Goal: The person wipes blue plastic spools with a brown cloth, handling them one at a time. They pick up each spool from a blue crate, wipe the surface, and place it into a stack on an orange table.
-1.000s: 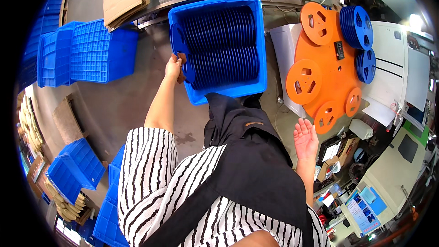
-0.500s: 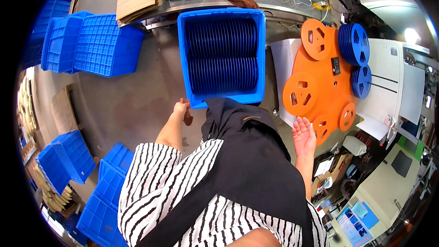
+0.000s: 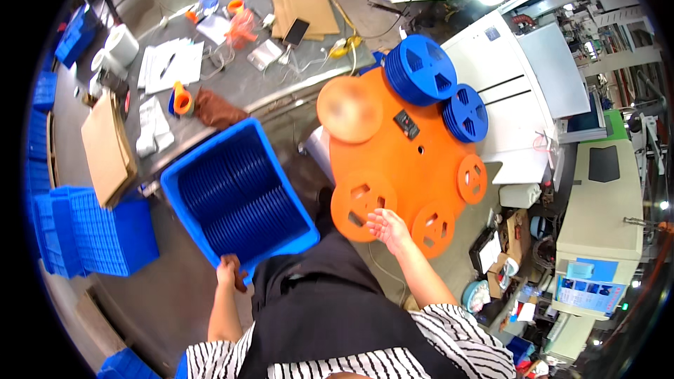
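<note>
My right hand (image 3: 388,230) is open, palm up, at the near edge of an orange slotted reel flange (image 3: 359,205) on a round orange table (image 3: 414,182). Whether it touches the flange I cannot tell. My left hand (image 3: 230,271) is beside the near corner of a blue crate (image 3: 284,247), its fingers curled and partly in shadow; anything in them is hidden. Inside the crate, dark blue discs (image 3: 239,189) stand on edge in two rows. More orange flanges (image 3: 433,230) lie around the table rim, and blue slotted flanges (image 3: 421,70) are stacked at its far side.
A grey workbench (image 3: 281,74) behind the crate carries papers, a phone (image 3: 296,31), a brown cloth (image 3: 217,110), tape and cables. Blue crates (image 3: 105,235) stand at left. A white cabinet (image 3: 484,63) and a beige machine (image 3: 600,196) are on the right.
The view has turned right and come nearer the orange table. My right hand now overlaps an orange flange; before, it was beside the table. My left hand stays near the crate's corner.
</note>
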Tool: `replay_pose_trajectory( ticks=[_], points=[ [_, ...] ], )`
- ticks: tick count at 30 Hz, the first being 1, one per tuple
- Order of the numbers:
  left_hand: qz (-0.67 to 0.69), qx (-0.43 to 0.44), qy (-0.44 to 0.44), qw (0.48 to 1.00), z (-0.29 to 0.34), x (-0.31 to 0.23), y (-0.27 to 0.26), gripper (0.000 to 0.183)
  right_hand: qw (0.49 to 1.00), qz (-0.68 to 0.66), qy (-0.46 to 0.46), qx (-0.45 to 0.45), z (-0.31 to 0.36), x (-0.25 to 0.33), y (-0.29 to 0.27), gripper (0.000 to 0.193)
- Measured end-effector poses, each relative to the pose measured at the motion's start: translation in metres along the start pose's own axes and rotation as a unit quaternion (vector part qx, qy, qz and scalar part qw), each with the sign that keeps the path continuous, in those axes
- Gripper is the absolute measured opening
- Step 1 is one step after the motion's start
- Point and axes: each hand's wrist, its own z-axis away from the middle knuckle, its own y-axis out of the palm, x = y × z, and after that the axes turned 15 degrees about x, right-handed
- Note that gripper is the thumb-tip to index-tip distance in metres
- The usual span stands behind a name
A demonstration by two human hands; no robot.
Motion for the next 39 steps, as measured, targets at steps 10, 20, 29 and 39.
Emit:
replay_pose_trajectory(
  ticks=[10, 20, 29, 39],
  points=[
    [-0.617, 0.111, 0.024, 0.779, 0.031, 0.016, 0.237, 0.015, 0.894, 0.416, -0.126, -0.108, -0.277, 0.159, -0.134, 0.046],
    [-0.534, 0.004, -0.071, 0.843, 0.062, 0.023, 0.296, 0.016, 0.642, 0.730, -0.059, -0.225, -0.433, 0.362, -0.074, 0.088],
    [-0.514, 0.011, -0.049, 0.857, 0.062, 0.007, 0.306, 0.015, 0.546, 0.796, -0.130, -0.226, -0.367, 0.305, -0.096, 0.063],
    [-0.319, 0.026, -0.035, 0.947, 0.019, 0.013, 0.219, 0.019, 0.954, 0.114, -0.270, 0.059, -0.090, 0.240, -0.045, 0.022]
  ],
)
